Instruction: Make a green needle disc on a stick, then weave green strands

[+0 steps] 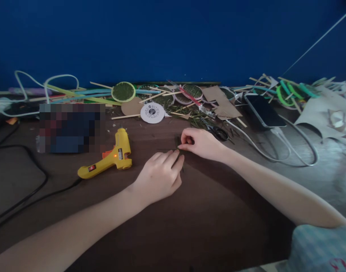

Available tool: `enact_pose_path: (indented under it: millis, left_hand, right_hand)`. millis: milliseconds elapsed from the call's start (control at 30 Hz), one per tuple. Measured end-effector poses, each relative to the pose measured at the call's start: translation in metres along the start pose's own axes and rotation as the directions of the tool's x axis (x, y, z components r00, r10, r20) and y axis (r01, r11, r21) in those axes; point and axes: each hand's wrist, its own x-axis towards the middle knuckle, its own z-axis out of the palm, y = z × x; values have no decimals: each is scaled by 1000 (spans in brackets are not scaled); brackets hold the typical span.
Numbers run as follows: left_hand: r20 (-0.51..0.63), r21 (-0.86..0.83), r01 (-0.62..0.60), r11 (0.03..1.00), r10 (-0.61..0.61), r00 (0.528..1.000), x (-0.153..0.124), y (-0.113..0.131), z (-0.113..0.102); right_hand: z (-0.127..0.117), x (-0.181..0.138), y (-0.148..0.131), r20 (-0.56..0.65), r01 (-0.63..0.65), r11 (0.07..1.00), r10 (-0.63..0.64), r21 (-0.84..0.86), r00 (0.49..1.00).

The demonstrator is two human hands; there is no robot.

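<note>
My left hand (160,174) lies on the dark brown table (167,226), fingers together and pressing a thin dark green strip (180,155). My right hand (200,142) sits just beyond it, thumb and fingers pinched on the upper end of that same strip. The strip is mostly hidden under both hands. A yellow glue gun (109,156) lies on its side to the left of my left hand, an orange light glowing on it.
Along the blue wall lie round green-covered discs (123,91), a white round label (152,112), cardboard pieces (222,104), wooden sticks and green scraps. Black scissors (218,132) lie behind my right hand. A phone (265,111) with white cable sits right; black cords run left.
</note>
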Motion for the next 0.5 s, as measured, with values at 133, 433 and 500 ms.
enact_pose_path:
  millis: [133, 433, 500]
  left_hand:
    - [-10, 4, -9, 1000, 9, 1000, 0, 0, 0]
    - [-24, -58, 27, 998, -29, 999, 0, -5, 0]
    - [-24, -55, 20, 998, -22, 999, 0, -6, -1]
  right_hand:
    - [-1, 1, 1, 31, 11, 1000, -12, 25, 999]
    - [-1, 1, 2, 31, -1, 1000, 0, 28, 1000]
    - [-1, 1, 2, 38, -5, 1000, 4, 26, 999]
